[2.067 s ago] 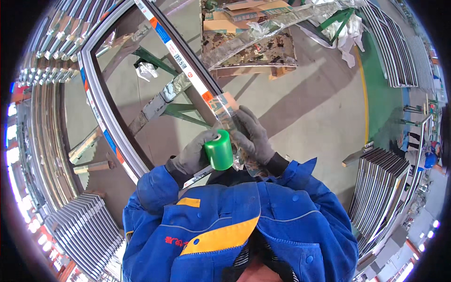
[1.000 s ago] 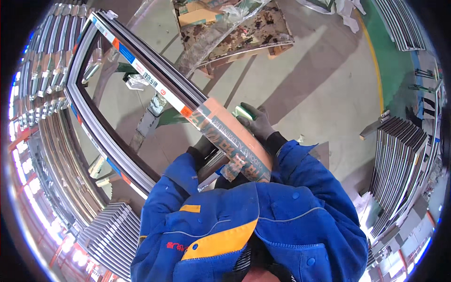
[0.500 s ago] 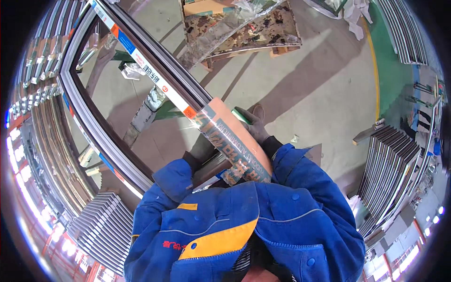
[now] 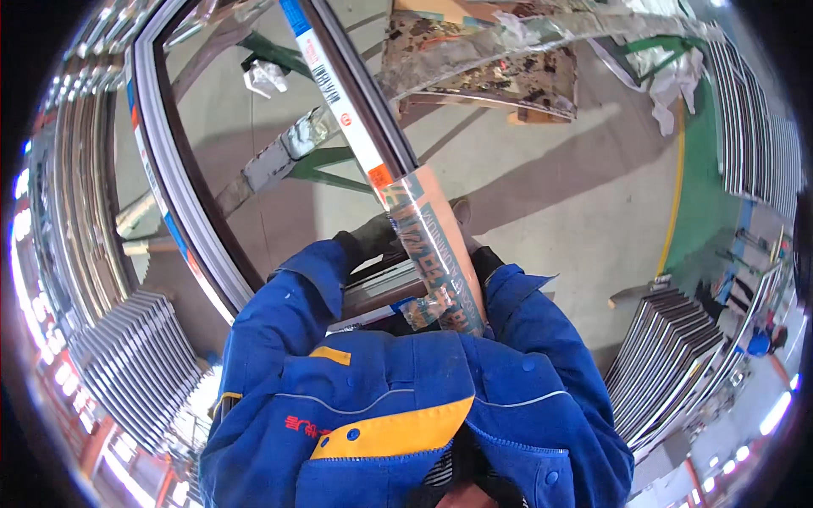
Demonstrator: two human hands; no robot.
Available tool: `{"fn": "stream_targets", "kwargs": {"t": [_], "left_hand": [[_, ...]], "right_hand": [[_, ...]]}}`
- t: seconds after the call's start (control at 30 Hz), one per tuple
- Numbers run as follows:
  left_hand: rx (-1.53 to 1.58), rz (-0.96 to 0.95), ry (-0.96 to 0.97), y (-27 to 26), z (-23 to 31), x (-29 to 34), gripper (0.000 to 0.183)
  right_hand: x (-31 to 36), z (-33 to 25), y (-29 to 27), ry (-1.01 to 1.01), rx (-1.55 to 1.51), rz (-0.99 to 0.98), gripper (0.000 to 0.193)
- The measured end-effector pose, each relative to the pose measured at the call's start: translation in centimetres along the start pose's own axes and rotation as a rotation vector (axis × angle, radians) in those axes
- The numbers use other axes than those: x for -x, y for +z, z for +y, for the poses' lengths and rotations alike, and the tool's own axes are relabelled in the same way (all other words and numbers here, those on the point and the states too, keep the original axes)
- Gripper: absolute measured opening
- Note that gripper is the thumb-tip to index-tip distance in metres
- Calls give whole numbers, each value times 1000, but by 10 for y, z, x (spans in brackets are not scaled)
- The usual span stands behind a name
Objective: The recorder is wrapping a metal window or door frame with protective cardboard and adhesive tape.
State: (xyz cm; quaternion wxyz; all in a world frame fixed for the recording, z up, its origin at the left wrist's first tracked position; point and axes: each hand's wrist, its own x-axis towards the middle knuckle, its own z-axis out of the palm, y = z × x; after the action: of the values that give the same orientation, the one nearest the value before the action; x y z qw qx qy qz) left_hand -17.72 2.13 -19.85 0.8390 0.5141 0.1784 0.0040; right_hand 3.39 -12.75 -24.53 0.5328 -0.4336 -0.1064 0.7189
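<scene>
A large metal window frame (image 4: 351,110), brown and silver with white, blue and orange protective tape, slopes from upper left down to my chest. Printed cardboard (image 4: 440,245) covers its near end, with clear film and tape over it. My left hand (image 4: 370,240), in a dark glove, grips the frame from its inner side; its fingertips disappear behind the cardboard. On the outer side, my right hand (image 4: 472,244) shows only a bit of glove and cuff beside the cardboard edge. Its fingers, and anything in them, are hidden.
Under the frame stands a green trestle (image 4: 326,165) with a film-wrapped bar (image 4: 271,165). A worn, stained board (image 4: 500,76) lies ahead on wood. Stacked profiles stand at left (image 4: 131,364) and right (image 4: 669,356). A yellow line (image 4: 675,195) edges green floor.
The view has shifted, so the frame sits further right and steeper. My right hand, earlier seen holding a small light-green piece past the cardboard edge, has drawn back behind the cardboard.
</scene>
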Motion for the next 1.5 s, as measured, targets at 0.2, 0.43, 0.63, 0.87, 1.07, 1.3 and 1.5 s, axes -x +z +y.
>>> {"fn": "stream_targets", "kwargs": {"t": [0.2,0.43,0.63,0.87,1.07,1.3,1.5], "left_hand": [[425,298,-464,-7,17,28,45],[635,85,-172,-7,92,79,83],[287,94,-126,33,132,80,69],[-301,36,220,89,183,68,71],[-861,215,197,135,200,61,77],[-1269,256,167,179,214,53,90],[-1573,183,84,182,222,44,82]], "right_hand": [[17,-19,-16,212,-2,111,63],[45,-53,-6,322,0,289,61],[108,-107,81,-103,491,198,66],[160,-78,110,-376,633,396,69],[187,-45,104,-532,634,393,66],[221,-37,114,-713,612,282,84],[231,-37,131,-902,1042,467,76]]}}
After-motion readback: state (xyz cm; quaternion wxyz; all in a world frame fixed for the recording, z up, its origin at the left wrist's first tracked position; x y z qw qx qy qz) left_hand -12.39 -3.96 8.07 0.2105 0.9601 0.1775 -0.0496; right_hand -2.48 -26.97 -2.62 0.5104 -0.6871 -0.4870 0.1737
